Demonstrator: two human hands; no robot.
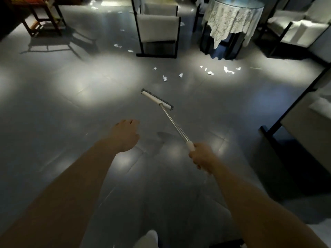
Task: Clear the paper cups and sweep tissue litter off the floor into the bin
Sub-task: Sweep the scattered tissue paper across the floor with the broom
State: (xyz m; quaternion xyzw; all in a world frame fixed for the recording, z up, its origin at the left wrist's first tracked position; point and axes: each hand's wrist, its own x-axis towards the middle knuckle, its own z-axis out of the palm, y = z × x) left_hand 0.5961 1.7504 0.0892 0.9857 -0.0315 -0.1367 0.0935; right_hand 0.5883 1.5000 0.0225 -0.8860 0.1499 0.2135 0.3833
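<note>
Grey tiled floor [53, 104] fills the view, dim overall, with bright pools of light.

Broom head [157, 99]: a white bar with dark bristles, low near the centre of the floor. It appears to rest on the tiles, but the dim view does not confirm contact. The metal handle [174, 125] runs from the broom head back and to the right, ending in a white grip.

Right hand [201, 157]: fingers wrapped fully round the grip end of the handle.

Left hand [125, 135]: nearer than the broom head and to its left, palm down, fingers extended and loosely spread, holding nothing.

Tissue scraps [164, 78]: small crumpled white pieces lie on the floor just beyond the broom head, apart from the bristles. A second cluster [227, 69] lies beyond and right of the broom head, in a light pool. Further pieces [117, 45] lie beyond and left of it, beside a white upholstered chair [157, 29].

A round surface [232, 18] draped in lace cloth stands well beyond and right of the broom head.
</note>
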